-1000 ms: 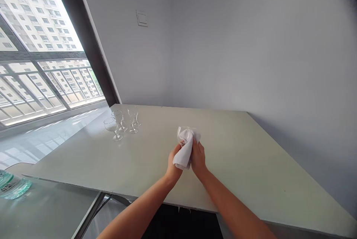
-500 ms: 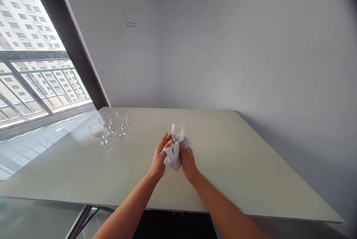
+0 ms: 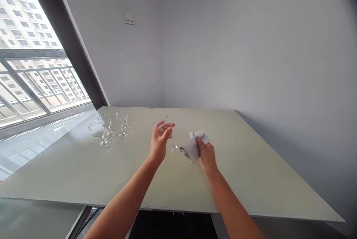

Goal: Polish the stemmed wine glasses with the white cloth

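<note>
Over the middle of the table, my left hand [image 3: 159, 140] grips the bowl of a clear stemmed glass [image 3: 166, 121], its fingers behind the bowl and the thumb on the near side. The glass is tilted, with its stem and foot pointing down to the right. To the right of the glass, apart from it, my right hand [image 3: 208, 155] holds a crumpled white cloth [image 3: 192, 149] between thumb and fingers.
Several clear stemmed glasses stand upright at the back left of the pale table [image 3: 245, 172], the nearest one [image 3: 97, 131] furthest left. Grey walls meet behind the table. A window [image 3: 36, 71] with a railing outside is at the left.
My right hand has moved right with the cloth, away from the glass. My left hand has closed round the bowl, and the glass has gone from upright to tilted, slightly further left.
</note>
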Tool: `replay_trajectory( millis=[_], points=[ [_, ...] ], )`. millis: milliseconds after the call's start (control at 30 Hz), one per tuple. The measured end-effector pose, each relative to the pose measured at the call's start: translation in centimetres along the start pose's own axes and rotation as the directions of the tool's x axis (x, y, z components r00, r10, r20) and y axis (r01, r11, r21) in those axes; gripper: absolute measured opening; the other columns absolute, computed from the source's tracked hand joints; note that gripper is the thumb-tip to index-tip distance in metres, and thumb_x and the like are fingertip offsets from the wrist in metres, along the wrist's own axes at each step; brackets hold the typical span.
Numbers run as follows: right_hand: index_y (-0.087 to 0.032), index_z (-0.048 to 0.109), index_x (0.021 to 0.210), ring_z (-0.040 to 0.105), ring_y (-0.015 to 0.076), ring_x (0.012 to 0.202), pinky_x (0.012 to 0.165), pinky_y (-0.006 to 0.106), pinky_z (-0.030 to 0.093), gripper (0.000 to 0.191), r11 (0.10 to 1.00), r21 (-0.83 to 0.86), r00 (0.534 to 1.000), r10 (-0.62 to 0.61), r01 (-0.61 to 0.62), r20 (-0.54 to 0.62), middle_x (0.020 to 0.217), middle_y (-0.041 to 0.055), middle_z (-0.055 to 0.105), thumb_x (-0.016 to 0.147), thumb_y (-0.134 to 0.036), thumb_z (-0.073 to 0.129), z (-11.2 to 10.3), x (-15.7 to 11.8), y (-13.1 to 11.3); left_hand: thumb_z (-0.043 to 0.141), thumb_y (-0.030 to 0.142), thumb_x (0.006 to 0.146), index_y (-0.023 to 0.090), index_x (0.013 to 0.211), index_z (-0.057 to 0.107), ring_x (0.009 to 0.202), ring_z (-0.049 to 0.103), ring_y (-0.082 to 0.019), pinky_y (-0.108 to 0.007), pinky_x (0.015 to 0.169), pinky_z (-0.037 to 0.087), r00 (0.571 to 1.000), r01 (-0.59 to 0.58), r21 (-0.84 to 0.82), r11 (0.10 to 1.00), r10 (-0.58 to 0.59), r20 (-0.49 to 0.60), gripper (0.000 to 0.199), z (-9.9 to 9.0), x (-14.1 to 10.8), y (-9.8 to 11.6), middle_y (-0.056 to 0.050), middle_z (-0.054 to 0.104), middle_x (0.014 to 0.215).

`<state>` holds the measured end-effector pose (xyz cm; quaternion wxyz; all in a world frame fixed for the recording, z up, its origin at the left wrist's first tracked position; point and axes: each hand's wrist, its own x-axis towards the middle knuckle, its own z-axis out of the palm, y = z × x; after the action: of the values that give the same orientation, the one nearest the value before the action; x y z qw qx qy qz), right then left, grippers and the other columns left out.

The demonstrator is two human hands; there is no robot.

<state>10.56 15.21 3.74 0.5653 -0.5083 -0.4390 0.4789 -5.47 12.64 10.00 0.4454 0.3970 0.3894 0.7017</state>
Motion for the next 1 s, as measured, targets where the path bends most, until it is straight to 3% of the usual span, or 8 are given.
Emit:
replay_trajectory(
  millis=[67,133,267,500,600,700,833,1000],
  points=[
    [-0.015,0.059,0.085,0.056,0.0225,0.076,0.062,0.031,0.043,0.038,0.957,-0.246,0.987,-0.158,0.153,-0.001,0.079,0.0069,0.061,0.072,-0.051,0.053,-1.2,-0.1,-0.9,0.064,0.035,0.070,0.022,0.107,0.041,0.104,0.054,-0.022,-0.032,0.077,0.042,0.997,-0.010,-0.026,1.000,0.008,-0.072,0.045,-0.2,0.5,0.2,-0.007,0.059,0.101],
    [-0.017,0.058,0.094,0.056,0.0233,0.084,0.069,0.033,0.044,0.036,0.850,-0.396,0.936,-0.289,0.348,0.203,0.095,0.0093,0.059,0.076,-0.046,0.051,-1.0,-1.1,-2.0,0.064,0.034,0.070,0.022,0.105,0.042,0.101,0.056,-0.020,-0.033,0.080,0.042,0.994,-0.005,-0.086,0.996,-0.004,-0.111,0.043,0.0,0.7,0.1,-0.006,0.059,0.100],
    [-0.023,0.051,0.113,0.057,0.0190,0.086,0.071,0.031,0.046,0.035,0.756,-0.321,0.768,-0.351,0.570,0.536,0.116,0.0087,0.049,0.083,-0.039,0.042,2.1,-4.2,-2.8,0.063,0.034,0.071,0.022,0.103,0.042,0.098,0.058,-0.020,-0.034,0.082,0.045,0.990,0.066,-0.277,0.959,-0.098,-0.102,0.040,1.2,0.0,-0.8,-0.006,0.058,0.100],
    [-0.015,0.056,0.094,0.057,0.0190,0.078,0.064,0.028,0.044,0.043,0.992,0.031,0.987,-0.128,0.125,0.099,0.082,0.0062,0.061,0.084,-0.051,0.035,6.1,-5.4,0.4,0.060,0.031,0.076,0.025,0.107,0.037,0.099,0.056,-0.016,-0.034,0.089,0.041,0.946,-0.147,-0.311,0.939,0.041,-0.322,0.038,2.5,-0.5,-1.5,-0.003,0.051,0.106],
    [-0.014,0.058,0.085,0.055,0.0172,0.067,0.057,0.026,0.042,0.048,1.000,0.007,0.983,0.004,-0.005,0.185,0.071,0.0043,0.060,0.081,-0.056,0.035,6.1,-5.3,1.8,0.058,0.030,0.078,0.027,0.107,0.035,0.099,0.056,-0.015,-0.034,0.090,0.040,0.910,-0.298,-0.202,0.933,0.214,-0.355,0.037,2.4,0.2,-0.6,-0.003,0.048,0.110],
    [-0.016,0.061,0.085,0.054,0.0172,0.070,0.060,0.026,0.041,0.041,0.923,-0.350,0.903,0.008,0.158,0.430,0.078,0.0038,0.060,0.072,-0.054,0.052,4.4,-4.3,1.9,0.058,0.028,0.077,0.027,0.107,0.035,0.101,0.055,-0.015,-0.035,0.093,0.037,0.873,-0.432,-0.132,0.892,0.376,-0.311,0.038,1.5,1.2,0.8,-0.003,0.048,0.109],
    [-0.019,0.062,0.084,0.053,0.0185,0.077,0.065,0.028,0.040,0.033,0.555,-0.741,0.911,-0.079,0.377,0.404,0.090,0.0068,0.056,0.069,-0.049,0.058,1.2,-2.0,-0.6,0.058,0.031,0.077,0.026,0.108,0.035,0.105,0.053,-0.017,-0.036,0.092,0.037,0.908,-0.380,-0.048,0.924,0.362,-0.209,0.039,-0.4,2.3,1.2,-0.005,0.049,0.108],
    [-0.022,0.059,0.100,0.046,0.0112,0.056,0.059,0.025,0.038,0.032,0.633,-0.563,0.828,-0.248,0.531,0.503,0.078,0.0011,0.055,0.077,-0.042,0.050,2.2,-0.9,-3.8,0.060,0.033,0.075,0.025,0.109,0.036,0.108,0.051,-0.021,-0.035,0.087,0.041,0.968,-0.248,0.035,0.968,0.249,-0.016,0.042,0.2,1.7,-0.7,-0.007,0.052,0.107]
  ],
)
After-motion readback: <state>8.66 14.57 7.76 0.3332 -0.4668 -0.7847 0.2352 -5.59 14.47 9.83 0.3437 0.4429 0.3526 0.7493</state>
